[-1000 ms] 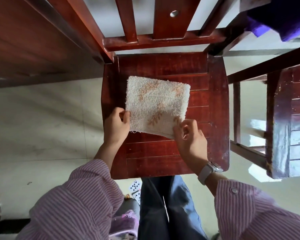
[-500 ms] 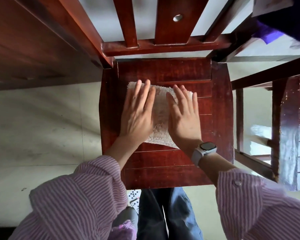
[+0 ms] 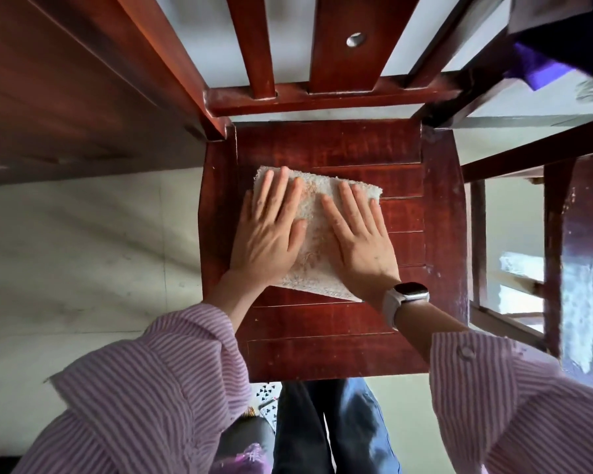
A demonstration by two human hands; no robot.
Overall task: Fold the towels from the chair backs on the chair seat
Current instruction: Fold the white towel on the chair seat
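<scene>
A folded white towel (image 3: pixel 314 234) with a faint orange leaf pattern lies on the dark red wooden chair seat (image 3: pixel 329 350). My left hand (image 3: pixel 271 230) presses flat on the towel's left half, fingers straight and pointing away from me. My right hand (image 3: pixel 360 237), with a watch on its wrist, presses flat on the right half in the same way. Most of the towel is hidden under both palms. A purple towel (image 3: pixel 541 70) hangs at the top right, on another chair's back.
The chair back's slats (image 3: pixel 346 46) rise just beyond the seat. A wooden table edge (image 3: pixel 65 97) runs along the left. A second red chair (image 3: pixel 582 234) stands to the right. Playing cards (image 3: pixel 266 400) lie on the pale floor by my legs.
One second ago both hands pinched the towel's near corners. They then moved onto the towel and now lie flat on it, slightly nearer to me than half a second ago.
</scene>
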